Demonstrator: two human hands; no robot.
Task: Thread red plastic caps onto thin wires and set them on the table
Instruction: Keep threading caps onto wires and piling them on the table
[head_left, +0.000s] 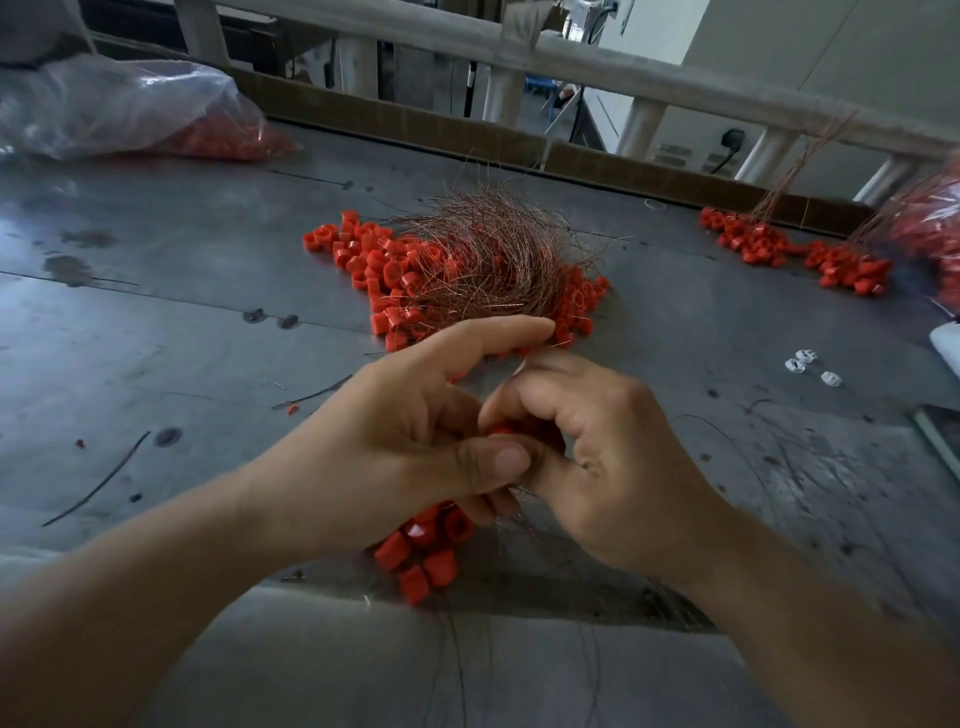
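The left hand (395, 441), seen from the head camera, is curled closed with its thumb pressed down. It grips a cluster of strung caps (423, 551) that hangs out from under the palm. Holding them bunched this way probably keeps the threaded pieces from sliding off while another goes on. The right hand (597, 457) meets it fingertip to fingertip. Its index finger and thumb are bent in, pinching a single red cap (501, 430) against the left thumb. The wire at that spot is too fine to make out, so it cannot be told whether the cap is already on it.

The landmark is the wire nest (493, 260), a coppery tangle lying on the grey counter (156, 322). Both hands work just in front of the nest, on the person's side. Their fingertips are near its front edge, presumably so a fresh wire is within easy reach. The loose caps (374, 265) lie under and around the nest, spilling mostly to its left. That puts both supplies together in one spot.

Well to the right of the nest lie the finished strings (779, 249), their wire ends sticking up. They look set aside there to stay clear of the raw stock. Far to the left and behind the nest sits a clear plastic bag (130, 109) with more red pieces inside. A few white pieces (802, 361) lie to the right of the nest, nearer the person than the finished strings.
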